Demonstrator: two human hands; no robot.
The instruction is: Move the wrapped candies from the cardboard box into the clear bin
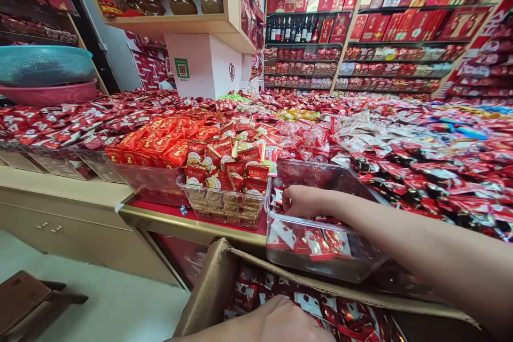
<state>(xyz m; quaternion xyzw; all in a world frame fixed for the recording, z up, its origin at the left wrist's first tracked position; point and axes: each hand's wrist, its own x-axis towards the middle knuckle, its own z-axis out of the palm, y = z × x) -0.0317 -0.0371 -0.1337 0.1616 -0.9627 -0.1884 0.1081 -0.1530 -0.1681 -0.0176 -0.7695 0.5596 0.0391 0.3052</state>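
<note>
My right hand (301, 200) reaches from the right into a clear plastic bin (355, 263) on the counter's front edge. Its fingers are curled closed near the bin's left wall, and what they hold is hidden. Red-and-white wrapped candies (316, 243) lie in a thin layer on the bin's bottom. My left hand (282, 323) is down in an open cardboard box (208, 288) below the counter, resting on more of the same candies (348, 316). Only the back of that hand shows; its fingers are hidden.
A clear bin of durian candies (228, 208) stands just left of my right hand. Heaps of red wrapped sweets cover the counter (168, 223). Stacked basins (44, 67) sit at the far left, a wooden stool (24, 299) is on the floor, and shelves of red boxes (380, 24) stand behind.
</note>
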